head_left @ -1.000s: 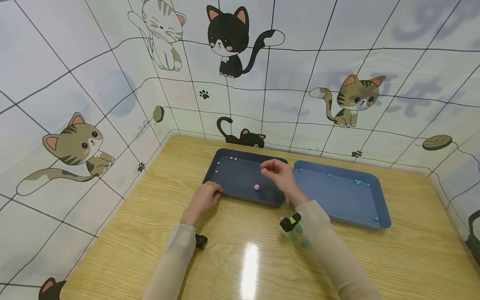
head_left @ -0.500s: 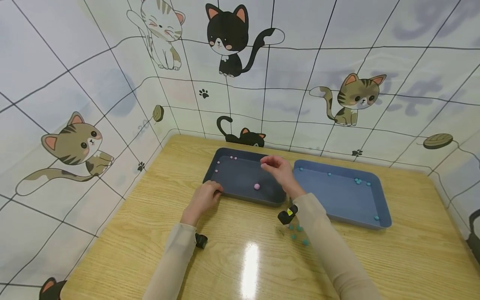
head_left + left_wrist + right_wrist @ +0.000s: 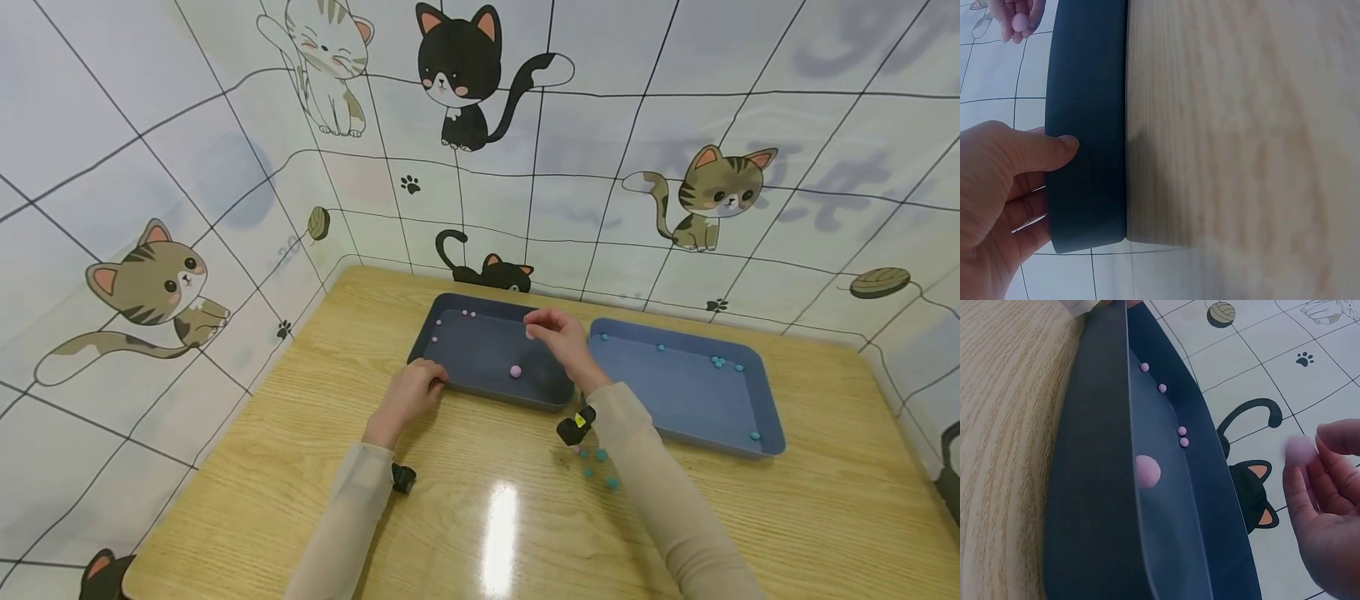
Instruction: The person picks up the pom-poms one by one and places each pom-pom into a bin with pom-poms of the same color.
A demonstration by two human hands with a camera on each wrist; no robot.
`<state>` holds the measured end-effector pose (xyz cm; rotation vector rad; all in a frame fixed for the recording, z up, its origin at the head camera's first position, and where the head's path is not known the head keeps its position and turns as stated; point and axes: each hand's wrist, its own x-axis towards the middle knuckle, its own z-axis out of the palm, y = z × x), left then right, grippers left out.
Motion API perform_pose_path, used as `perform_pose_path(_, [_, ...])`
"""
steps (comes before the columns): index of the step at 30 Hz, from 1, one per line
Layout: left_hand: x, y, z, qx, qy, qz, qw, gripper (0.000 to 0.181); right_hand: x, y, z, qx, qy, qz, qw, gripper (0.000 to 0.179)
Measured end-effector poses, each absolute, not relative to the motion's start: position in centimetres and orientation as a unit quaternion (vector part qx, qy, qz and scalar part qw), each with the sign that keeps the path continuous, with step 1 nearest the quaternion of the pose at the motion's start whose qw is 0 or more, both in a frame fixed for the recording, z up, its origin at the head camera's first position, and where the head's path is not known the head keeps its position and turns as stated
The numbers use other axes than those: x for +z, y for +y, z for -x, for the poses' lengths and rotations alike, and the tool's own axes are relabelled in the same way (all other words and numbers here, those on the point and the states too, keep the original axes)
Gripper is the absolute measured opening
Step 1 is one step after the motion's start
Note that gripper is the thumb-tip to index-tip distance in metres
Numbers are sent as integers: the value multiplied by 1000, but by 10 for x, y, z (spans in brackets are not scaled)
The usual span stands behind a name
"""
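Slightly higher wrist point(image 3: 592, 380) — right hand point(image 3: 562, 338)

The counter point(image 3: 435, 533) bears a dark tray point(image 3: 476, 346) beside a blue tray point(image 3: 667, 390) — and, nearer, teal balls point(image 3: 612, 483) and a pink ball point(image 3: 577, 449).

Head view bright, fairly even; white glare streak on tabletop point(image 3: 450, 508), bottom centre. Soft, faint shadow by right sleeve point(image 3: 663, 492). Patterned wall point(image 3: 577, 142) pale, evenly lit. Left wrist view hazy, bluish; tabletop grain smeary toward the right, soft shadow beside dark tray point(image 3: 1088, 94). Right wrist view: near tray side darkish, held pink ball point(image 3: 1300, 451) blurred, small pink balls point(image 3: 1182, 431) inside crisper. Both wrist views duller than head.
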<state>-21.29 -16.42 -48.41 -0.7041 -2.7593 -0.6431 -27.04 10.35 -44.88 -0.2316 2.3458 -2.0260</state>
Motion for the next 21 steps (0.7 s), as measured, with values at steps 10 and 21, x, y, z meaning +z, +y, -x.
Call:
perform_pose_path(10, [-484, -164, 213, -219, -940, 240, 109, 8, -446, 105, 270, -649, 757, 69, 15, 23])
perform_pose_path(21, [-485, -165, 213, -218, -940, 240, 105, 8, -438, 115, 255, -662, 745, 83, 3, 23])
